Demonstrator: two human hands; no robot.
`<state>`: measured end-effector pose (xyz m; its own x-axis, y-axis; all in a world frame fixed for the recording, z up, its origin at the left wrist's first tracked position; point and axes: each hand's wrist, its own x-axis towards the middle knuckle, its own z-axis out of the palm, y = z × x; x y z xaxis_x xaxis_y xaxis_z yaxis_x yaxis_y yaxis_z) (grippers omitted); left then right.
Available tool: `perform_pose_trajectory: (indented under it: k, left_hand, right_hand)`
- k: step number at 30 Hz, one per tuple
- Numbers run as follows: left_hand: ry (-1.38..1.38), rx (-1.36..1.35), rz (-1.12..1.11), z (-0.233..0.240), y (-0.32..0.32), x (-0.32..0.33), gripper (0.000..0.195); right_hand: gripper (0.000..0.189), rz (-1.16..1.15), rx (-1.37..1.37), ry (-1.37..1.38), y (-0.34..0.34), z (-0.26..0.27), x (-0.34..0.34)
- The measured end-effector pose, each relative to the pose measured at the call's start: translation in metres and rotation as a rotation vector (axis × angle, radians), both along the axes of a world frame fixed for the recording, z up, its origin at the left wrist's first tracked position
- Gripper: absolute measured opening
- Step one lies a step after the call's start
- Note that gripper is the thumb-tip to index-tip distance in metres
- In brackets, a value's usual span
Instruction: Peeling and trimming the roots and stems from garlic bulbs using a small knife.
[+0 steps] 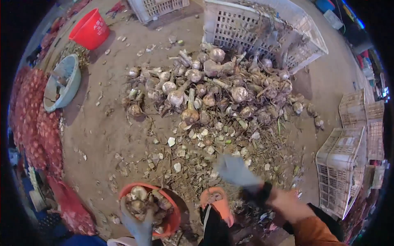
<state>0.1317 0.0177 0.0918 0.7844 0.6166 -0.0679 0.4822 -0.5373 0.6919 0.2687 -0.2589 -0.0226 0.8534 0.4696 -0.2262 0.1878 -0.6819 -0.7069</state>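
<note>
My left hand [135, 220], in a grey glove, is inside an orange-red basin [174, 223] at the lower left, its fingers around a garlic bulb [137, 206] among other bulbs. Blurred by motion, my right hand [235, 170], also gloved in grey, is over the littered ground just right of the orange sandal [219, 206]; whether it holds anything cannot be told. A large heap of garlic bulbs with stalks [212, 83] lies in front of me. Between the heap and my feet are cut stems, roots and dry skins [200, 153].
A white plastic crate [240, 29] leans behind the heap, and more crates [335, 160] stand at right. On the left are a red bucket [92, 29], a pale blue basin [74, 83] and red mesh sacks of garlic [30, 117]. Another crate [160, 9] is at the top.
</note>
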Motion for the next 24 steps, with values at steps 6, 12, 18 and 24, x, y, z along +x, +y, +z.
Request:
perform_pose_trajectory:
  k: [6, 12, 18, 24]
  left_hand:
    - [0.132, 0.137, -0.322, -0.016, -0.027, 0.039, 0.054]
    - [0.104, -0.189, -0.508, -0.042, -0.058, 0.091, 0.066]
    - [0.003, -0.781, -0.568, -0.025, -0.079, 0.092, 0.075]
    - [-0.007, -1.210, -0.278, -0.003, -0.110, 0.087, 0.076]
  right_hand:
    - [0.023, 0.093, -0.143, -0.535, 0.086, -0.025, 0.135]
    - [0.016, -0.091, 0.282, -0.163, 0.055, -0.011, 0.075]
    - [0.040, -0.290, 0.593, 1.135, 0.020, 0.115, 0.022]
    - [0.042, -0.423, 0.487, 0.720, 0.008, 0.112, -0.013]
